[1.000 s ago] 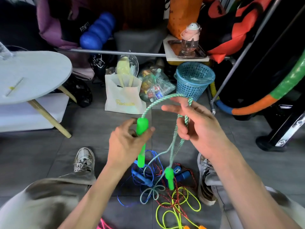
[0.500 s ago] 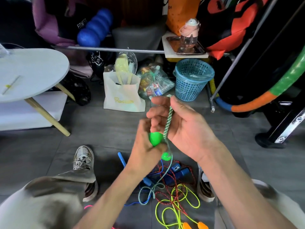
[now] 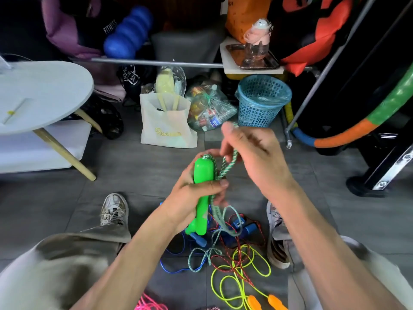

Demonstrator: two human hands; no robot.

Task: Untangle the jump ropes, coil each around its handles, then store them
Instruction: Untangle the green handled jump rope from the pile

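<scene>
Since a second ago both green handles [image 3: 202, 193] have come together in the left hand [image 3: 192, 198], which grips them upright above the floor [image 3: 134, 175]; the right hand [image 3: 252, 157] has risen, pinching a loop of the green-white rope [image 3: 228, 162] beside the handle tops, while blue, red and yellow ropes [image 3: 241, 265] lie tangled between the shoes [image 3: 114, 209]

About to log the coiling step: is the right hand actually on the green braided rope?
Touching. The head view shows the right hand pinching the green braided rope just above the green handles, which the left hand grips.
</scene>
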